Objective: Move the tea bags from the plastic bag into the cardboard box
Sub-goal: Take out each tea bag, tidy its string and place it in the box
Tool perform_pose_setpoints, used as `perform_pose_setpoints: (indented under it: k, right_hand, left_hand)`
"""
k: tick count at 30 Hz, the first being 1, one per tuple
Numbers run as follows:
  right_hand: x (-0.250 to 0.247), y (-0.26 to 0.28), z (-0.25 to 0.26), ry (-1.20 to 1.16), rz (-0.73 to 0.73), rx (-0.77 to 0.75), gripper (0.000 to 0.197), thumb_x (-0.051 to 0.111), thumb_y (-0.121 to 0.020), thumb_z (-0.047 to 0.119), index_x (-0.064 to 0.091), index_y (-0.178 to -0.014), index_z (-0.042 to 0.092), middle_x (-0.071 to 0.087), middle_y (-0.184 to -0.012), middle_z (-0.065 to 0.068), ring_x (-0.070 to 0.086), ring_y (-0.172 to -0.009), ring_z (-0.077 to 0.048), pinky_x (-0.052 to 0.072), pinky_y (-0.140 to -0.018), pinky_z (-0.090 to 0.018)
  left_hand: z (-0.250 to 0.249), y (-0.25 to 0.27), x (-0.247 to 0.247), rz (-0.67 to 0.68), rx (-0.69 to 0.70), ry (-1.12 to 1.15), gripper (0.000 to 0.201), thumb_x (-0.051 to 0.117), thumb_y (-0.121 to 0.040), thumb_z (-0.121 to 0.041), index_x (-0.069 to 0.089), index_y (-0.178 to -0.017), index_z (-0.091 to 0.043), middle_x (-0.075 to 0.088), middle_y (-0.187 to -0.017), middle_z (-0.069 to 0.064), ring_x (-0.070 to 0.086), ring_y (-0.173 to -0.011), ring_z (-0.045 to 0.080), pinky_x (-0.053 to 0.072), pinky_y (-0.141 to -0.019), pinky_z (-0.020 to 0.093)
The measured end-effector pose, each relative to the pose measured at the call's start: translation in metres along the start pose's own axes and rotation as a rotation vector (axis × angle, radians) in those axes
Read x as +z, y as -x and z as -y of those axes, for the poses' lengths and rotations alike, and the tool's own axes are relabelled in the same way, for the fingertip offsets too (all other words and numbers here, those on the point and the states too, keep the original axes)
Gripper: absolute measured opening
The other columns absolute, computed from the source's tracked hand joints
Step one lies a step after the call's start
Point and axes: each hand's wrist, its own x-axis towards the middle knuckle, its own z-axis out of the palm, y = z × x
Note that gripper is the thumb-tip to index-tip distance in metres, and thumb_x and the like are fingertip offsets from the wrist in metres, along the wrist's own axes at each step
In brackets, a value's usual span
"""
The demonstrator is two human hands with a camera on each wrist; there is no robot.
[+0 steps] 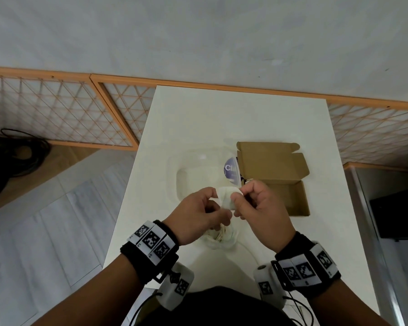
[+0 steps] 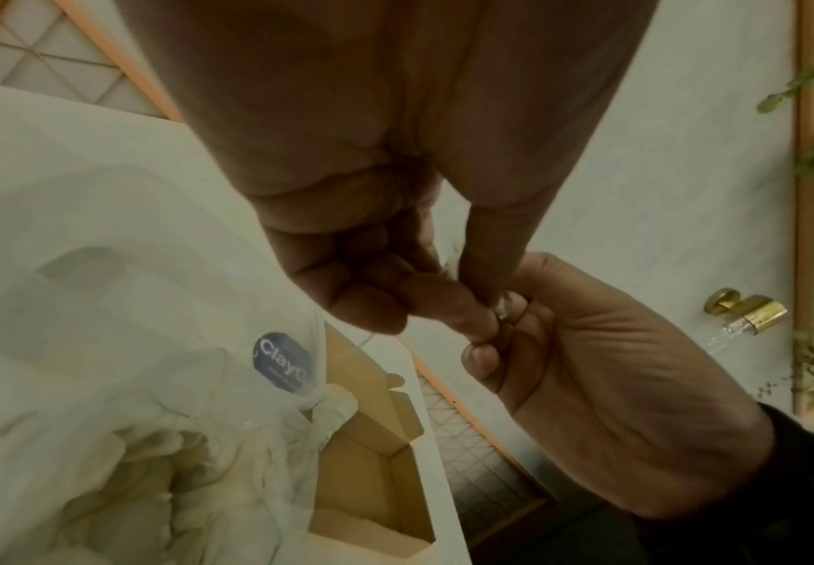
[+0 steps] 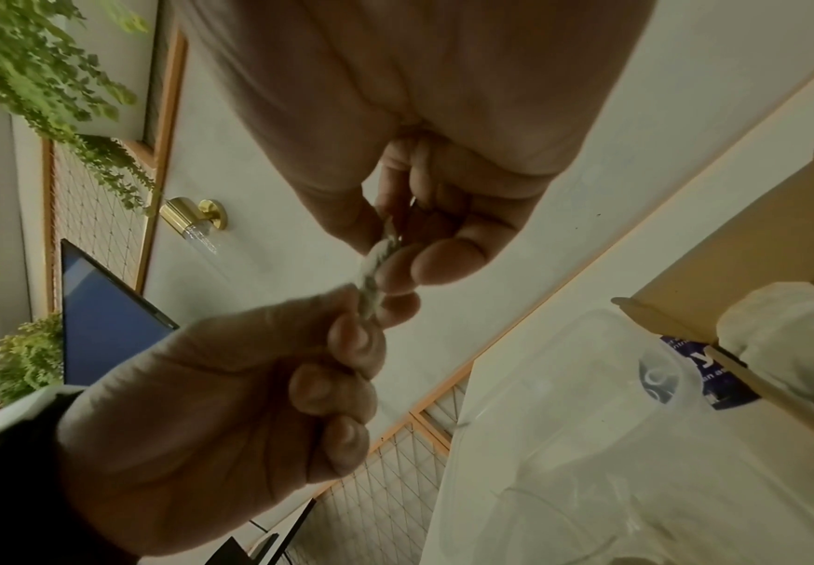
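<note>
Above the near middle of the tabletop (image 1: 198, 118), both hands meet over one tea bag (image 1: 227, 198). I read the left hand (image 1: 199, 214) as pinching its near edge between thumb and forefinger, other fingers curled. The right hand (image 1: 260, 209) pinches the opposite edge the same way. In the wrist views the bag shows as a thin crumpled strip between the two pinches.

The cardboard box (image 1: 292, 198) sits just right of the hands, lid flap thrown back. What I can see of its inside is bare brown; the near-left corner is hidden behind the right hand, so I cannot rule out a bag there.

The plastic bag (image 1: 193, 168) lies slack on the tabletop left of the box, a pale heap of tea bags (image 2: 119, 493) inside.

My judgement: early going. One bag out and in hand, not yet boxed; the bulk left to move.
</note>
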Motion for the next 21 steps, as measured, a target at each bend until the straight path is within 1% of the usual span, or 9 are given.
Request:
perform_pose_setpoints:
  k: [3,6,9,11,12,15,18,20,21]
  right_hand:
    - [-0.005,-0.002,-0.004,-0.056,-0.023,0.034,0.005,0.067,-0.100,0.014,0.063,-0.099,0.017,0.074,-0.084,-0.005,0.072,-0.073,-0.023,0.063,-0.070,-0.044]
    - [-0.010,-0.002,-0.011,-0.013,0.023,0.031,0.020,0.065,-0.101,0.016,0.067,-0.119,0.024,0.074,-0.092,-0.004,0.071,-0.083,-0.024,0.063,-0.078,-0.048]
    - [-0.013,0.002,-0.016,0.050,0.114,-0.003,0.016,0.066,-0.101,0.016,0.075,-0.109,0.026,0.076,-0.096,0.008,0.071,-0.089,-0.015,0.062,-0.077,-0.038]
    - [-0.013,0.003,-0.013,0.002,0.161,0.001,0.018,0.068,-0.100,0.011,0.075,-0.104,0.027,0.075,-0.096,0.010,0.070,-0.088,-0.012,0.057,-0.075,-0.028]
    - [-0.013,0.003,-0.010,-0.038,0.182,-0.003,0.018,0.068,-0.099,0.009,0.075,-0.103,0.025,0.075,-0.096,0.009,0.069,-0.087,-0.013,0.057,-0.074,-0.028]
    - [-0.012,0.003,0.001,-0.180,0.184,-0.041,0.013,0.067,-0.099,0.006,0.075,-0.104,0.015,0.075,-0.103,0.001,0.067,-0.088,-0.021,0.061,-0.073,-0.034]
    - [-0.011,0.000,0.006,-0.317,0.131,-0.015,0.011,0.067,-0.098,0.010,0.074,-0.106,0.012,0.073,-0.117,0.003,0.061,-0.080,-0.011,0.055,-0.068,-0.029]
    - [-0.009,-0.004,0.005,-0.373,0.105,0.032,0.015,0.066,-0.098,0.012,0.074,-0.110,0.012,0.072,-0.125,0.005,0.057,-0.074,-0.012,0.051,-0.068,-0.029]
    - [-0.008,-0.005,0.004,-0.392,0.091,0.053,0.015,0.065,-0.099,0.012,0.074,-0.111,0.013,0.074,-0.122,0.005,0.055,-0.072,-0.013,0.049,-0.068,-0.031]
  left_hand:
    - [0.000,-0.001,-0.006,-0.073,0.035,-0.102,0.010,0.074,-0.095,-0.014,0.068,-0.101,-0.018,0.078,-0.078,0.002,0.068,-0.070,0.017,0.060,-0.076,0.045]
    - [-0.007,-0.002,-0.018,-0.165,0.111,-0.141,0.007,0.072,-0.096,-0.012,0.074,-0.099,-0.017,0.078,-0.084,0.003,0.066,-0.069,0.011,0.059,-0.074,0.030]
    - [-0.015,-0.006,-0.030,-0.216,0.189,-0.158,0.008,0.071,-0.096,-0.013,0.076,-0.096,-0.020,0.077,-0.085,0.002,0.065,-0.070,0.010,0.056,-0.071,0.023]
    - [-0.018,-0.010,-0.032,-0.227,0.203,-0.181,0.008,0.071,-0.097,-0.016,0.076,-0.096,-0.022,0.076,-0.085,-0.002,0.064,-0.070,0.008,0.053,-0.068,0.018]
    - [-0.019,-0.013,-0.031,-0.224,0.202,-0.188,0.008,0.071,-0.097,-0.017,0.076,-0.096,-0.023,0.076,-0.085,-0.004,0.064,-0.070,0.006,0.052,-0.068,0.016]
    - [-0.017,-0.019,-0.025,-0.192,0.196,-0.223,0.007,0.071,-0.097,-0.018,0.077,-0.096,-0.023,0.076,-0.084,-0.008,0.065,-0.070,0.007,0.052,-0.068,0.017]
    - [-0.012,-0.018,-0.017,-0.130,0.184,-0.255,0.007,0.073,-0.095,-0.025,0.075,-0.090,-0.028,0.074,-0.082,-0.012,0.066,-0.073,0.010,0.054,-0.070,0.021]
    - [-0.009,-0.013,-0.015,-0.112,0.164,-0.259,0.011,0.072,-0.095,-0.022,0.072,-0.086,-0.027,0.068,-0.074,-0.014,0.059,-0.066,0.007,0.050,-0.064,0.020]
    - [-0.008,-0.011,-0.015,-0.117,0.154,-0.267,0.012,0.071,-0.096,-0.020,0.071,-0.086,-0.026,0.067,-0.073,-0.014,0.058,-0.065,0.007,0.049,-0.063,0.021]
